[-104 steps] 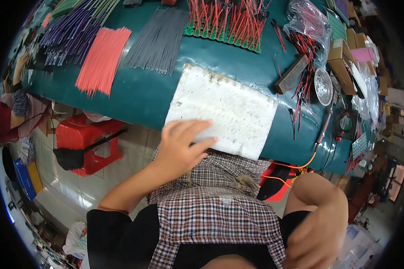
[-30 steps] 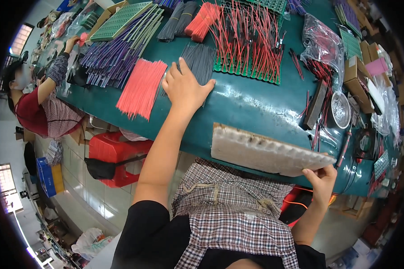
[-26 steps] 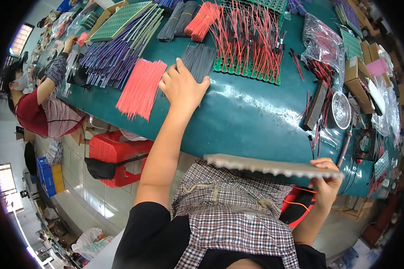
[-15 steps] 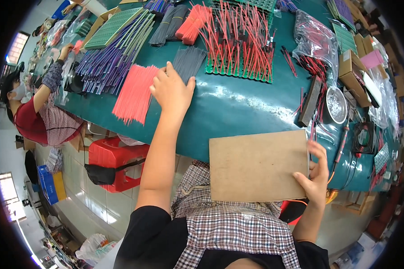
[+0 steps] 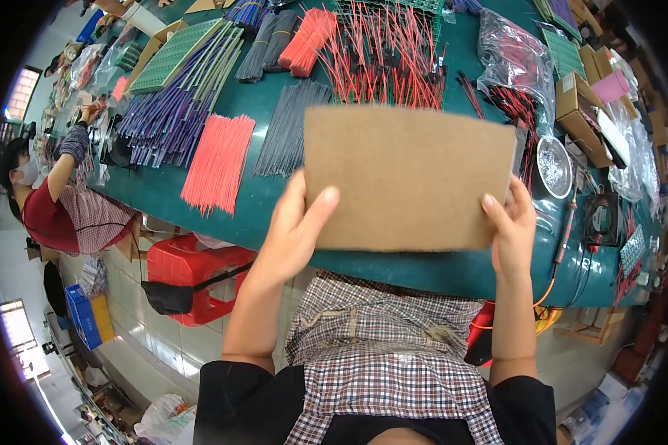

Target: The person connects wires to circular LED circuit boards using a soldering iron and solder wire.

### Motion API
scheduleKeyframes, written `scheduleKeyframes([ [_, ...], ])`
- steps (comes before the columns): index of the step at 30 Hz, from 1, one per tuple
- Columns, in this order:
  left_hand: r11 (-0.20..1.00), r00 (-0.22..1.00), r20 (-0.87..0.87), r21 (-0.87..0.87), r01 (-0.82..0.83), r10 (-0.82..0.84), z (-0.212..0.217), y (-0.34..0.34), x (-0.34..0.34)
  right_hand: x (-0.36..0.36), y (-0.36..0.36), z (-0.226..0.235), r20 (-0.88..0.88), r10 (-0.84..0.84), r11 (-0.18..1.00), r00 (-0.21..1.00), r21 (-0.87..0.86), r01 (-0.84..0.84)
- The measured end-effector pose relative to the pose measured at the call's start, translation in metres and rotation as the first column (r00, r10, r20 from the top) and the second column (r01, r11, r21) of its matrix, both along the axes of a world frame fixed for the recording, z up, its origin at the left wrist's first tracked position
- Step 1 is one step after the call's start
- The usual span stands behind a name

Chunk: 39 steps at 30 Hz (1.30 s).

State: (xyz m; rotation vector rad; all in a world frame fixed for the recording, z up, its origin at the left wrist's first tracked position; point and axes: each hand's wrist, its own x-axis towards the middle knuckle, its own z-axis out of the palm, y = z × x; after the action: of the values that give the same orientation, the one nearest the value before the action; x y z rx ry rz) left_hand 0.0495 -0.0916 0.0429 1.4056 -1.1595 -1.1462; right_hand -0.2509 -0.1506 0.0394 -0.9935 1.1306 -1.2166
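Note:
A flat brown board (image 5: 412, 182), rectangular and like cardboard, is held up above the table's near edge. My left hand (image 5: 297, 230) grips its left side, thumb on the face toward me and fingers behind. On the right side my right hand (image 5: 513, 222) holds it the same way. The board hides part of the table behind it. Left of it lie a bundle of grey wires (image 5: 293, 126) and a fanned bundle of red wires (image 5: 219, 163). Red wires with black parts (image 5: 386, 67) stand up in a green rack just beyond the board.
Purple wires (image 5: 159, 122) lie by a green tray (image 5: 174, 55) at the left. Right are a clear plastic bag (image 5: 513, 55), a round dish (image 5: 554, 167), a soldering iron (image 5: 564, 233) and a cardboard box (image 5: 580, 119). A red stool (image 5: 189, 278) stands below; a co-worker (image 5: 59, 196) sits far left.
My left hand has come from the red and grey wires to the board's left side. The board has risen and moved forward and left, with my right hand still on it.

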Motion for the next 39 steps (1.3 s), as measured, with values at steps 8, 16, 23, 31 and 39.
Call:
scheduleKeyframes([
  [8,0.953,0.902,0.327,-0.204,-0.223,0.281,-0.040,-0.131,0.024,0.044,-0.136,-0.041,-0.450,-0.113,0.982,0.886,-0.184,0.031],
  [16,0.883,0.493,0.738,-0.438,-0.169,0.461,-0.043,-0.160,0.010,0.058,-0.168,-0.048,-0.519,-0.094,0.993,0.850,-0.115,0.039],
  [23,0.885,0.393,0.858,-0.426,0.187,0.330,-0.064,-0.174,-0.064,0.048,-0.187,-0.067,-0.580,-0.022,1.000,0.815,0.000,0.027],
  [31,0.899,0.346,0.880,-0.402,0.173,0.326,-0.076,-0.178,-0.064,0.047,-0.189,-0.039,-0.627,0.168,0.979,0.760,0.199,-0.051],
  [39,0.908,0.412,0.860,-0.390,0.153,0.301,-0.071,-0.176,-0.063,0.055,-0.178,-0.032,-0.390,0.200,0.972,0.899,0.192,-0.133],
])
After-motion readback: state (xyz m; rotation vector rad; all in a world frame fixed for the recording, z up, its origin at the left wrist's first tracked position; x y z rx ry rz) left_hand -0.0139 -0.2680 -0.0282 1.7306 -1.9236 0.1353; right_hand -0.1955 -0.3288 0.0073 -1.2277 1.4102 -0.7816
